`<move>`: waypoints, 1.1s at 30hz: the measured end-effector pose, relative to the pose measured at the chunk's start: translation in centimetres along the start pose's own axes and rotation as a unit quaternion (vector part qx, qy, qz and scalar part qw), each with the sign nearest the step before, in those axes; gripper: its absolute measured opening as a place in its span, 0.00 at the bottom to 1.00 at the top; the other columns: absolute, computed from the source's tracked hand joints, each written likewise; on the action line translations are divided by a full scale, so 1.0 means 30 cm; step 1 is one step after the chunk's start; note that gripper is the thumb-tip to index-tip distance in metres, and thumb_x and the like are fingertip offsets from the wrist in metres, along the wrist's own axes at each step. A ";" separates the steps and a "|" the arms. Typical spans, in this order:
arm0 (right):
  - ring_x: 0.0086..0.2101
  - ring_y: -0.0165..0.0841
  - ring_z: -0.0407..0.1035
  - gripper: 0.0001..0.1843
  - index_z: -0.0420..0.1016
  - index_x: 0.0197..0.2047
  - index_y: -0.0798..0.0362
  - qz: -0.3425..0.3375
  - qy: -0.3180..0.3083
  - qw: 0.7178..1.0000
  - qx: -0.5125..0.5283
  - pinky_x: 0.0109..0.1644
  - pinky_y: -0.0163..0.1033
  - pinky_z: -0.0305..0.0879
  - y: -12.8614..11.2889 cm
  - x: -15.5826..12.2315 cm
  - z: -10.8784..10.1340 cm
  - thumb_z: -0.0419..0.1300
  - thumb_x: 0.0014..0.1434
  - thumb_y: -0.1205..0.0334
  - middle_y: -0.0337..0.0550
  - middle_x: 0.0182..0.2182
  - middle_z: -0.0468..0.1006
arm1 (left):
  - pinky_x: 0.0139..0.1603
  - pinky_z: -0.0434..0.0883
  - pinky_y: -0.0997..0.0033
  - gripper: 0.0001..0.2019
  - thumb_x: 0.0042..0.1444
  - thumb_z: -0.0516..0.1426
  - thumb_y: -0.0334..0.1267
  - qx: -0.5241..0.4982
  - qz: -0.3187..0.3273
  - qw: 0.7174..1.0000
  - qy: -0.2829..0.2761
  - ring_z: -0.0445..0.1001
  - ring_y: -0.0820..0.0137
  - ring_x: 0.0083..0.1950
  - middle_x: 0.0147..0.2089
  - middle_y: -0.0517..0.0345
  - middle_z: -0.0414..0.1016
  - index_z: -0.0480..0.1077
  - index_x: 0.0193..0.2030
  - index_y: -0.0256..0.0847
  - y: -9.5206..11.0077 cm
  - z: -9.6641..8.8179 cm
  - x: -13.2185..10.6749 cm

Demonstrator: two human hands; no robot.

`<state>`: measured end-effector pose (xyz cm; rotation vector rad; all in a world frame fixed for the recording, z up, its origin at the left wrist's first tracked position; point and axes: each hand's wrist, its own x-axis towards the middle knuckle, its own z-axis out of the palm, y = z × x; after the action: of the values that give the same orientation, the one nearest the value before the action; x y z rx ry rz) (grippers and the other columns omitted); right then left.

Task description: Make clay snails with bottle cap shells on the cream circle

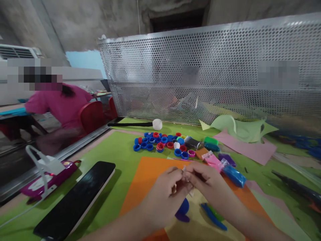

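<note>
Over an orange paper sheet [147, 172], the left hand [163, 189] and right hand [213, 179] pinch a small, crinkled, translucent wrapper [191, 192].
Beyond, one clear plastic packet [234, 174] holds blue material, a second packet [192, 143] black, near round blue and red plastic caps [160, 146].

The left hand [163, 189] and right hand [212, 180] mostly hide a small whitish translucent piece [192, 192]. The right edge crops a long black tool [296, 186].

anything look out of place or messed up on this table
Mainly the pale green paper at right, in front of the metal mesh: it curls up off the table, while the orange sheet lies flat.
</note>
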<state>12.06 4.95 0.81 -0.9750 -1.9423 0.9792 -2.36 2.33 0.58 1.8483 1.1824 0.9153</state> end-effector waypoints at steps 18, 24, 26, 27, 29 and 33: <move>0.41 0.39 0.64 0.16 0.60 0.41 0.55 -0.178 0.094 0.941 -0.271 0.41 0.42 0.63 0.026 -0.006 -0.063 0.57 0.55 0.53 0.51 0.39 0.68 | 0.26 0.71 0.76 0.08 0.55 0.50 0.37 -0.052 -0.003 0.997 0.048 0.67 0.77 0.25 0.27 0.64 0.62 0.59 0.26 0.40 -0.024 -0.058 0.015; 0.36 0.37 0.68 0.17 0.66 0.43 0.51 -0.067 -0.031 0.971 -0.226 0.36 0.40 0.63 0.022 0.007 -0.067 0.63 0.51 0.57 0.42 0.37 0.73 | 0.23 0.72 0.78 0.03 0.57 0.50 0.36 -0.050 0.026 0.997 0.055 0.70 0.76 0.25 0.29 0.64 0.66 0.58 0.32 0.43 -0.014 -0.059 0.006; 0.34 0.35 0.68 0.17 0.67 0.41 0.51 -0.035 -0.025 0.980 -0.194 0.34 0.38 0.62 0.013 0.009 -0.069 0.64 0.49 0.57 0.40 0.35 0.74 | 0.26 0.73 0.78 0.03 0.56 0.50 0.34 -0.009 0.061 0.997 0.054 0.72 0.76 0.31 0.39 0.59 0.69 0.64 0.35 0.43 -0.014 -0.070 0.005; 0.33 0.34 0.68 0.16 0.68 0.40 0.51 -0.024 -0.019 0.983 -0.181 0.34 0.37 0.62 0.009 0.010 -0.071 0.64 0.49 0.57 0.40 0.34 0.74 | 0.26 0.73 0.79 0.05 0.56 0.50 0.33 0.017 0.083 0.995 0.056 0.73 0.76 0.33 0.44 0.57 0.69 0.66 0.36 0.43 -0.016 -0.076 0.005; 0.32 0.32 0.67 0.15 0.69 0.39 0.51 -0.002 -0.022 0.988 -0.154 0.33 0.36 0.61 0.006 0.010 -0.076 0.63 0.49 0.56 0.38 0.33 0.74 | 0.27 0.73 0.81 0.09 0.57 0.51 0.31 0.070 0.129 0.987 0.070 0.73 0.76 0.34 0.49 0.56 0.69 0.69 0.41 0.45 -0.023 -0.086 0.005; 0.30 0.31 0.67 0.15 0.69 0.40 0.51 0.015 -0.035 0.991 -0.128 0.31 0.34 0.60 0.007 0.008 -0.087 0.62 0.50 0.56 0.38 0.33 0.74 | 0.27 0.74 0.81 0.12 0.57 0.52 0.29 0.109 0.171 0.975 0.092 0.75 0.74 0.37 0.49 0.56 0.73 0.73 0.42 0.46 -0.038 -0.097 0.010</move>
<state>14.25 6.02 1.82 -1.1288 -2.1560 0.8014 -5.21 3.57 1.01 2.2310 1.1300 1.2079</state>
